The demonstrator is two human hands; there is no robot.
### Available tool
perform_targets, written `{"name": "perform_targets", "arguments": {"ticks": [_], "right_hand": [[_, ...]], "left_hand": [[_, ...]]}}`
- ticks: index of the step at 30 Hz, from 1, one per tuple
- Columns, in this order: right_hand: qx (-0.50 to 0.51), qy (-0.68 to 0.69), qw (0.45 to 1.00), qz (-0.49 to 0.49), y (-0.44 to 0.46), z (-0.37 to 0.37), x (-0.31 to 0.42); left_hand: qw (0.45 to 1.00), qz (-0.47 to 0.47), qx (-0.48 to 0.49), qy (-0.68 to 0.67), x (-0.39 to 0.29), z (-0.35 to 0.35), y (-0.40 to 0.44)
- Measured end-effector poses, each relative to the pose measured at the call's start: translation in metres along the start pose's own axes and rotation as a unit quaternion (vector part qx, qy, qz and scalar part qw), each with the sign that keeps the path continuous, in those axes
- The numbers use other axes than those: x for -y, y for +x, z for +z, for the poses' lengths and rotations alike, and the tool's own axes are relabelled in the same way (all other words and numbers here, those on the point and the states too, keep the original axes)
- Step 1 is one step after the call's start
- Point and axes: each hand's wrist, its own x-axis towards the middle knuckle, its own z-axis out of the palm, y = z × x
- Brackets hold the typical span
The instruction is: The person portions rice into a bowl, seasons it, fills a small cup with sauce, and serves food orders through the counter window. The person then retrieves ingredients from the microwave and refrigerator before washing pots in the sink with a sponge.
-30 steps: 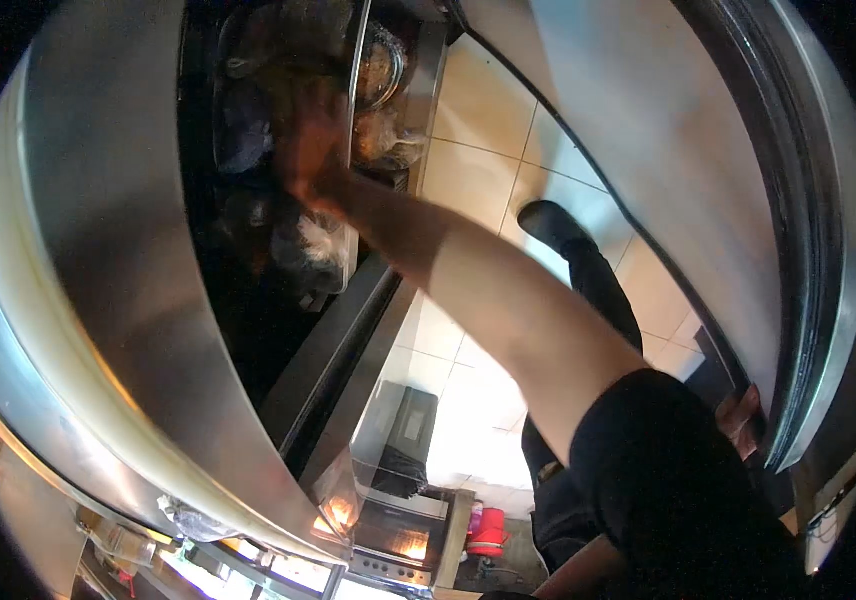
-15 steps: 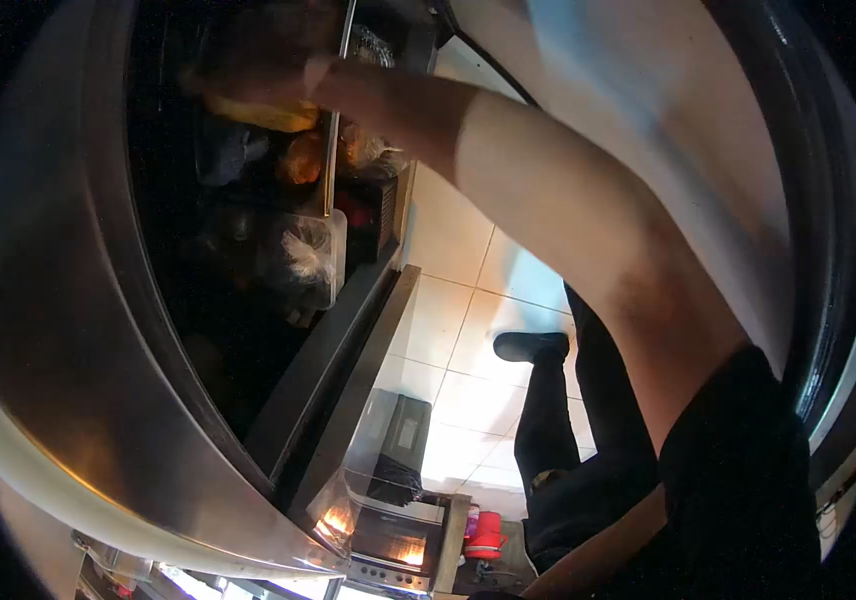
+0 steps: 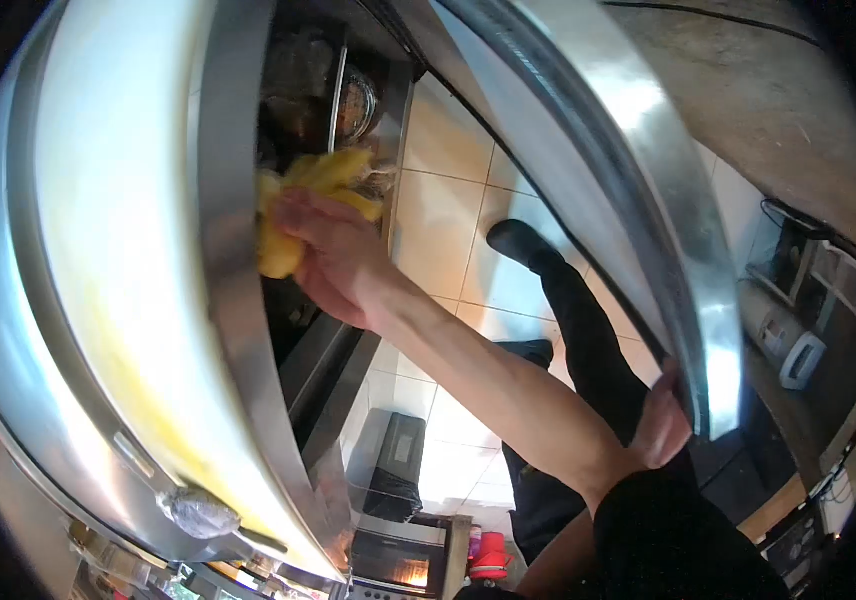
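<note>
My right hand point(image 3: 333, 245) is closed around a crumpled yellow cloth point(image 3: 333, 175) at the front of an open refrigerator compartment. Its bare forearm crosses the middle of the view from a black sleeve. The cloth lies against the dark shelf edge, near wrapped food point(image 3: 356, 105) on the inside shelves. Farther right, my left hand point(image 3: 660, 425) grips the end of the open refrigerator door point(image 3: 638, 130). Part of its fingers is hidden behind the door edge.
Below stand a black bin point(image 3: 395, 455), an oven point(image 3: 403, 560) with an orange glow and a red item point(image 3: 489, 555). My legs and dark shoe point(image 3: 523, 245) are on the tiled floor point(image 3: 448, 240). A white container point(image 3: 788, 340) stands at the right.
My right hand has come out from deep inside the compartment to its front edge, still holding the yellow cloth. My left hand has come into view at the door. The view has shifted.
</note>
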Motion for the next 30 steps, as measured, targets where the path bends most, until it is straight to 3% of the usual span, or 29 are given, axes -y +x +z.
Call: {"name": "perform_targets", "arguments": {"ticks": [5,9,10,15,17,18,19,20,21,22,23,25,26,27,28,30], "right_hand": [[-0.006,-0.004,0.995,-0.096,-0.094,-0.022,-0.021],[-0.033,-0.051,0.995,-0.083,-0.191,-0.014,-0.033],[-0.079,-0.065,0.991,-0.086,-0.217,0.008,-0.033],[0.051,-0.126,0.990,-0.047,-0.318,0.097,-0.044],[0.100,-0.139,0.985,-0.025,-0.333,0.141,-0.048],[0.138,-0.120,0.983,0.003,-0.341,0.163,-0.046],[0.175,-0.103,0.979,0.034,-0.346,0.181,-0.043],[0.184,-0.123,0.974,0.057,-0.346,0.200,-0.039],[0.204,-0.110,0.970,0.074,-0.345,0.221,-0.035],[0.222,-0.098,0.966,0.093,-0.342,0.240,-0.032],[0.221,-0.122,0.961,0.117,-0.335,0.258,-0.028],[0.290,-0.193,0.931,0.113,-0.322,0.294,-0.015],[0.324,-0.219,0.909,0.147,-0.312,0.312,-0.006],[0.358,-0.237,0.885,0.180,-0.299,0.328,0.002],[0.348,-0.253,0.880,0.199,-0.294,0.343,0.006],[0.358,-0.305,0.865,0.173,-0.284,0.376,0.005]], "left_hand": [[0.999,0.018,0.025,-0.014,0.015,0.009,-0.048],[0.995,0.055,0.065,-0.060,0.023,0.018,-0.097],[0.992,0.069,0.079,-0.076,0.025,0.019,-0.111],[0.968,0.170,0.129,-0.130,0.007,0.003,-0.178],[0.946,0.319,0.020,-0.054,-0.003,-0.020,-0.204],[0.885,0.446,-0.110,0.072,-0.004,-0.040,-0.217],[0.783,0.518,-0.287,0.192,-0.005,-0.061,-0.230],[0.640,0.630,-0.375,0.229,-0.005,-0.068,-0.251],[0.465,0.676,-0.482,0.308,-0.003,0.015,-0.313],[0.326,0.724,-0.515,0.323,-0.023,0.023,-0.346],[0.207,0.755,-0.486,0.387,-0.044,0.047,-0.386],[0.114,0.701,-0.435,0.553,-0.093,0.119,-0.451],[0.134,0.619,-0.449,0.630,-0.124,0.141,-0.466],[0.028,0.583,-0.402,0.705,-0.158,0.161,-0.474],[-0.045,0.476,-0.416,0.773,-0.187,0.170,-0.473],[-0.049,0.338,-0.385,0.857,-0.224,0.190,-0.467]]}}
